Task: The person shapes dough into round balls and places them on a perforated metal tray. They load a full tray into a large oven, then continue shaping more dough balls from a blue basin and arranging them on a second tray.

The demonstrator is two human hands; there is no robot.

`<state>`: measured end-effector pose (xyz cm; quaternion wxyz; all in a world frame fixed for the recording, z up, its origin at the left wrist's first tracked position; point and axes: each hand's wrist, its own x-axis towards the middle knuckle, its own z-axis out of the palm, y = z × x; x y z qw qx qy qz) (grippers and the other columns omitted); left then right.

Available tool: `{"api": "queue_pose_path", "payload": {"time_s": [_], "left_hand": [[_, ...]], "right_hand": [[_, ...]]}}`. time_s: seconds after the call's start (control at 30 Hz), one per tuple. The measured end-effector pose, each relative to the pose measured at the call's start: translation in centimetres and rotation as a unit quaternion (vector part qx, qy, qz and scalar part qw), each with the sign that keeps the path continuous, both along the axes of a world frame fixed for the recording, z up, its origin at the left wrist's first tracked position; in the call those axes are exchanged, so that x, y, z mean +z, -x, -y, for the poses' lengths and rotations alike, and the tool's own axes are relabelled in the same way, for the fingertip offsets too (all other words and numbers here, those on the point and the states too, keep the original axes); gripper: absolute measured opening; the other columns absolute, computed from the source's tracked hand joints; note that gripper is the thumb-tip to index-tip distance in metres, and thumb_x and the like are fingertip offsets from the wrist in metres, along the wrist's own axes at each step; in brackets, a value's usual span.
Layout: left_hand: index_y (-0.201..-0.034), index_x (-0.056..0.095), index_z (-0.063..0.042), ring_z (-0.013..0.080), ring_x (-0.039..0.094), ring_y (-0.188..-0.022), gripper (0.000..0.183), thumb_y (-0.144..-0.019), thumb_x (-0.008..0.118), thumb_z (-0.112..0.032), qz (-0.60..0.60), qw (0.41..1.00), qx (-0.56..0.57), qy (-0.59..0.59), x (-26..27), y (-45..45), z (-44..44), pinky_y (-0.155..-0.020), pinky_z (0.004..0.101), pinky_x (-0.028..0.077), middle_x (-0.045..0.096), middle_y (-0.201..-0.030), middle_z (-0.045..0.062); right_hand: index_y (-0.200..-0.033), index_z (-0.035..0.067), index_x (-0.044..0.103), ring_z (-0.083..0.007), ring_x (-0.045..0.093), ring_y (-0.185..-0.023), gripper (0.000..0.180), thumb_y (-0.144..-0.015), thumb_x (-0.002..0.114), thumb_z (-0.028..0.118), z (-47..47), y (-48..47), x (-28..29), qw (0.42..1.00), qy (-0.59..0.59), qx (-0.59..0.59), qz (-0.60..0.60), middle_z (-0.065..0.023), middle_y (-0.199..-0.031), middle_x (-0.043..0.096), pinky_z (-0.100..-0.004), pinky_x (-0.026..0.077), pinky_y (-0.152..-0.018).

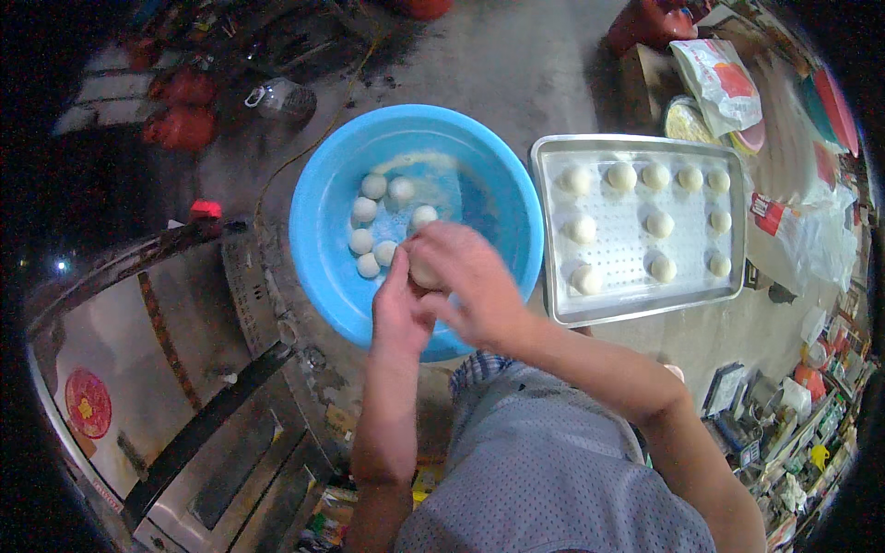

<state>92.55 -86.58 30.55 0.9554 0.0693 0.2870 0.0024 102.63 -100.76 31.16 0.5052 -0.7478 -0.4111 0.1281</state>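
My left hand (401,304) and my right hand (477,283) meet over the near side of a blue plastic basin (314,269). Between them they hold a pale dough ball (425,272), partly hidden by the fingers. The left palm lies under and beside it, while my blurred right hand cups over it. Several white, powdery balls (365,209) rest on the basin's floor to the left. Another white ball (423,217) lies just beyond my right fingers. Loose white powder (429,162) coats part of the basin.
Right of the basin, a rectangular metal tray (608,259) carries several spaced white balls (660,224). Plastic bags (795,242) and a printed sack (722,83) lie beyond it. A stainless-steel appliance (228,428) stands at left. A clear plastic jug (287,98) sits on the concrete floor.
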Motion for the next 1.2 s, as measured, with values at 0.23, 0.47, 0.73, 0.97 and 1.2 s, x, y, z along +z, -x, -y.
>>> {"api": "queue_pose_path", "payload": {"time_s": [0.23,0.47,0.73,0.97,1.2], "left_hand": [[-0.14,0.056,-0.01,0.0273,0.067,-0.113,0.042,-0.111,0.046,-0.038,-0.168,0.962,0.001,-0.217,-1.7,1.6,1.9,-0.084,0.0463,0.057,0.066,-0.133,0.011],[-0.12,0.064,-0.003,0.0279,0.068,-0.102,0.037,-0.111,0.045,-0.033,-0.199,0.856,0.031,-0.477,-2.2,1.9,2.2,-0.082,0.0415,0.057,0.068,-0.119,0.014],[-0.1,0.073,-0.004,0.0304,0.06,-0.113,0.04,-0.11,0.044,-0.029,-0.234,0.685,0.038,-0.688,-3.7,-1.3,1.9,-0.102,0.0453,0.043,0.07,-0.118,0.012],[-0.107,0.074,-0.002,0.0343,0.067,-0.111,0.028,-0.105,0.059,-0.026,-0.169,0.491,-0.07,-0.852,-2.0,-3.3,0.4,-0.099,0.0457,0.049,0.073,-0.113,0.016],[-0.115,0.072,-0.001,0.0321,0.074,-0.099,0.039,-0.098,0.072,-0.036,-0.253,0.571,-0.188,-0.758,-1.5,-6.5,-5.8,-0.087,0.041,0.056,0.076,-0.111,0.019]], "right_hand": [[-0.137,0.004,0.064,-0.0446,0.064,-0.124,0.054,-0.102,0.06,0.044,-4.1,-2.8,-5.6,0.951,0.215,0.045,-0.218,-0.0254,-0.133,0.066,-0.0523,0.05,-0.106],[-0.12,0.005,0.068,-0.0347,0.069,-0.109,0.049,-0.108,0.052,0.05,-3.7,1.9,-6.5,0.866,0.031,-0.117,-0.486,-0.0167,-0.116,0.072,-0.0471,0.054,-0.096],[-0.13,0.009,0.06,-0.0253,0.068,-0.105,0.044,-0.113,0.046,0.047,-6.0,4.2,-5.0,0.496,-0.211,-0.167,-0.826,-0.011,-0.118,0.069,-0.0424,0.055,-0.095],[-0.127,0.006,0.062,-0.023,0.067,-0.102,0.04,-0.112,0.049,0.042,-5.6,3.7,-4.7,0.663,-0.222,-0.13,-0.703,-0.0109,-0.117,0.068,-0.0393,0.056,-0.088],[-0.126,0.005,0.061,-0.0236,0.07,-0.09,0.041,-0.113,0.047,0.04,-4.4,2.1,-1.7,0.682,-0.165,-0.05,-0.71,-0.0129,-0.109,0.07,-0.0368,0.058,-0.071]]}}
